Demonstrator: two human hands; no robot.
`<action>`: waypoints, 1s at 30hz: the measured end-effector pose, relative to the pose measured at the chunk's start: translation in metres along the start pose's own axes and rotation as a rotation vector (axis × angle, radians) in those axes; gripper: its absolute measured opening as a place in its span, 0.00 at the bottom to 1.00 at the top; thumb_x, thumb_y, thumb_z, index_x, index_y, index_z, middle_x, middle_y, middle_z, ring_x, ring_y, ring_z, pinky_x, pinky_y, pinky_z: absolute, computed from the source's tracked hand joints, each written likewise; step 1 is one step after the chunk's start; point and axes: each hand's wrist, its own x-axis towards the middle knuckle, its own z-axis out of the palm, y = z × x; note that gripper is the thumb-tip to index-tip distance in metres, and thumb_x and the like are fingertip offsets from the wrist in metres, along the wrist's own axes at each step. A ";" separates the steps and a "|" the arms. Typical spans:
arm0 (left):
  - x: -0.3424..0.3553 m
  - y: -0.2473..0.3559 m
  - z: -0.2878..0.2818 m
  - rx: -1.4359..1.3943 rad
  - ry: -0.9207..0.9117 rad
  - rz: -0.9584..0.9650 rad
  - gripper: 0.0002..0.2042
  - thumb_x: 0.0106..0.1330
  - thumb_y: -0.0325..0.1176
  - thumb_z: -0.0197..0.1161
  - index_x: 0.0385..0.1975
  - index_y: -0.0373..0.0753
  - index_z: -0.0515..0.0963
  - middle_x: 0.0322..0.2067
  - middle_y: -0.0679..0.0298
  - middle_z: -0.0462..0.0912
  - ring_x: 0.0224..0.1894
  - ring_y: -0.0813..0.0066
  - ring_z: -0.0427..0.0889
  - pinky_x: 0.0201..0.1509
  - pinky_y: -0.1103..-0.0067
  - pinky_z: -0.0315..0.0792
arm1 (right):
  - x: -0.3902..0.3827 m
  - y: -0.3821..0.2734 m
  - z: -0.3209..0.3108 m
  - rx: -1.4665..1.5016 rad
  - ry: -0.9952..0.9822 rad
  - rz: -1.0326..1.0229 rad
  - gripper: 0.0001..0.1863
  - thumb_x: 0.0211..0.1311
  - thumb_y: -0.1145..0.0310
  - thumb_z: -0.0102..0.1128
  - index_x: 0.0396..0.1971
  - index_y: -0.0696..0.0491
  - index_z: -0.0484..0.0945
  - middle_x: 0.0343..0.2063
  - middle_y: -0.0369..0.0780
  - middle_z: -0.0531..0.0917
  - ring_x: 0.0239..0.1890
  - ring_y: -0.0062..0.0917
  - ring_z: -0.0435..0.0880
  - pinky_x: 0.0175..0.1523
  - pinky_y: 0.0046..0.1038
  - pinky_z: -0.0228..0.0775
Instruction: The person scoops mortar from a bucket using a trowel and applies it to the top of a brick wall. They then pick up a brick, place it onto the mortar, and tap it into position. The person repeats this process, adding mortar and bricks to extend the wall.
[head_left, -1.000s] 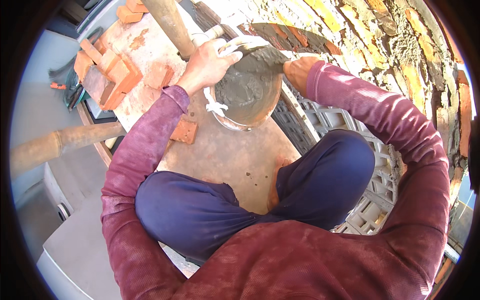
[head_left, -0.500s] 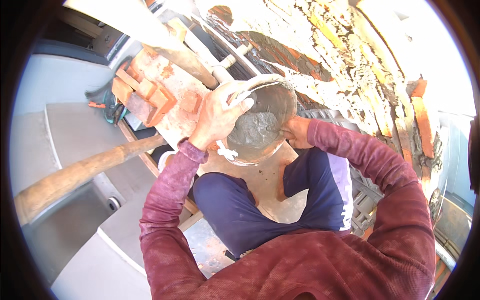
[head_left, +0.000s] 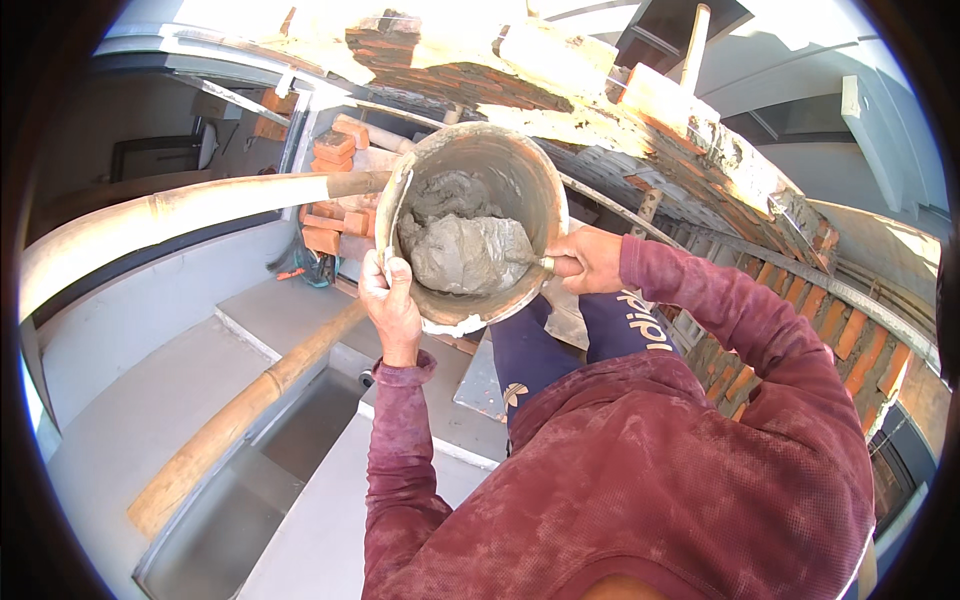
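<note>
We have the bucket [head_left: 525, 178] just ahead of our maroon shirt [head_left: 650, 470]: left hand [head_left: 392, 305] gripping its left rim, right hand [head_left: 588, 260] at its right rim, clenched on a tool handle [head_left: 547, 263], mortar [head_left: 470, 255] heaped inside. Bamboo pole [head_left: 190, 213] left of bucket; bricks [head_left: 334, 147] beyond, left; brick wall [head_left: 440, 76] beyond it.

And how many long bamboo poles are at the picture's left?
2: the upper pole runs from the left edge to the bucket; the lower pole slants below the upper one. Others may be hidden.
</note>
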 end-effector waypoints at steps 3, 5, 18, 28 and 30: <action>-0.016 0.035 0.005 -0.008 0.008 0.029 0.10 0.73 0.37 0.55 0.30 0.39 0.68 0.27 0.76 0.61 0.31 0.88 0.58 0.35 0.85 0.57 | -0.046 -0.032 -0.017 -0.108 0.116 -0.134 0.07 0.43 0.76 0.55 0.22 0.59 0.66 0.13 0.41 0.65 0.18 0.37 0.67 0.29 0.37 0.63; -0.021 0.044 0.012 -0.097 -0.026 -0.029 0.09 0.73 0.36 0.54 0.34 0.38 0.70 0.29 0.74 0.65 0.33 0.87 0.60 0.38 0.85 0.60 | -0.072 -0.040 -0.023 -0.053 0.112 -0.079 0.07 0.42 0.77 0.55 0.22 0.58 0.66 0.13 0.41 0.64 0.18 0.37 0.65 0.28 0.36 0.61; -0.033 0.028 0.130 -0.132 -0.542 -0.068 0.12 0.72 0.40 0.57 0.37 0.36 0.72 0.29 0.74 0.67 0.32 0.86 0.61 0.37 0.84 0.60 | -0.246 0.007 0.051 0.601 0.466 0.313 0.12 0.46 0.76 0.58 0.35 0.56 0.77 0.13 0.30 0.69 0.12 0.15 0.69 0.16 0.22 0.60; -0.035 -0.006 0.243 0.018 -0.700 -0.140 0.13 0.71 0.43 0.58 0.34 0.39 0.70 0.27 0.75 0.64 0.31 0.87 0.59 0.34 0.84 0.58 | -0.365 0.081 -0.035 0.548 0.585 0.398 0.13 0.46 0.76 0.58 0.36 0.58 0.77 0.14 0.30 0.71 0.11 0.14 0.70 0.16 0.20 0.64; -0.035 -0.014 0.248 0.017 -0.674 -0.169 0.13 0.71 0.43 0.58 0.33 0.39 0.70 0.27 0.75 0.64 0.31 0.87 0.60 0.34 0.84 0.59 | -0.388 0.098 -0.064 0.463 0.623 0.471 0.14 0.46 0.76 0.58 0.37 0.56 0.77 0.15 0.30 0.73 0.13 0.14 0.73 0.18 0.21 0.68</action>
